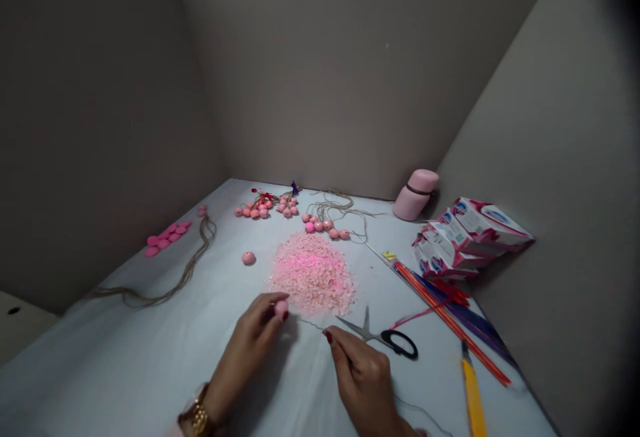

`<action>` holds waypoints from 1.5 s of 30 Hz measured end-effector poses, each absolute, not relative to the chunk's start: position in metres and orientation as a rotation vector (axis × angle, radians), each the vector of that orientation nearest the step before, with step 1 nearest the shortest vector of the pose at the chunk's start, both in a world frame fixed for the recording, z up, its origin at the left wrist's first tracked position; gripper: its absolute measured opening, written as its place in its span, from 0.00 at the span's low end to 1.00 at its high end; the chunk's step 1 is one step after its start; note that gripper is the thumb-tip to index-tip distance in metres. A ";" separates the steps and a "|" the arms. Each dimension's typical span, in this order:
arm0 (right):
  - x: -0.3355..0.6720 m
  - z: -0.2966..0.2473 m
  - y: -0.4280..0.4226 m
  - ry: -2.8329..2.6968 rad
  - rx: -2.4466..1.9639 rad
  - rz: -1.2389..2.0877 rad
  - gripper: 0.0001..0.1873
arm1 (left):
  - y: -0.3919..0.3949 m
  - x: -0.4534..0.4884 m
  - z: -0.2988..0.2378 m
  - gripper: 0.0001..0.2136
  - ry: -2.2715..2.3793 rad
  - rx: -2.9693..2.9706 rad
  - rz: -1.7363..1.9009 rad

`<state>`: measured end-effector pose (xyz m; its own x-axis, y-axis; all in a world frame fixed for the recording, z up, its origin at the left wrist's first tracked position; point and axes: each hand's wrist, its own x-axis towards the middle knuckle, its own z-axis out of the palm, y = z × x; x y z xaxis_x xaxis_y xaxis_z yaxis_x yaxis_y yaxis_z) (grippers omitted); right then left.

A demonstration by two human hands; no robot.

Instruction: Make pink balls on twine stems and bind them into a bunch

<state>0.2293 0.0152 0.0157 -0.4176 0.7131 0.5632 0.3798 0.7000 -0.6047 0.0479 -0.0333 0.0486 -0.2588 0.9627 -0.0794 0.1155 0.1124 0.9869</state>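
Observation:
In the head view my left hand (260,327) pinches a round pink bead (281,308) between thumb and fingers. My right hand (361,377) is closed on a thin cord (311,323), whose short end points left towards the bead. More of the cord trails out below the right hand, to the lower right. Whether the cord enters the bead cannot be made out. Just beyond both hands lies a heap of pink shavings (315,277). A single pink bead (249,258) rests left of the heap. Scissors (373,335) with black handles lie open beside my right hand.
Strung pink beads (327,226) lie at the back. Flat pink pieces (167,238) and a bundle of cords (187,270) are on the left. To the right are a pink flask (415,195), boxes (467,237), red-orange strips (450,320) and a yellow cutter (473,394).

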 end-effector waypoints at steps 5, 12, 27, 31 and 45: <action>0.229 0.021 0.015 -2.006 -0.817 0.441 0.14 | -0.036 0.047 0.058 0.11 1.126 0.552 1.328; 0.232 0.022 0.014 -1.987 -0.745 0.381 0.12 | -0.047 0.059 0.058 0.12 0.976 0.351 1.376; 0.232 0.016 0.010 -2.136 -0.700 0.378 0.13 | -0.042 0.065 0.052 0.08 1.201 0.728 1.393; 0.229 0.019 0.008 -2.171 -0.652 0.475 0.14 | -0.043 0.075 0.055 0.05 1.293 0.965 1.329; 0.229 0.029 0.008 -2.070 -0.734 0.782 0.14 | -0.045 0.080 0.067 0.06 1.547 1.140 1.275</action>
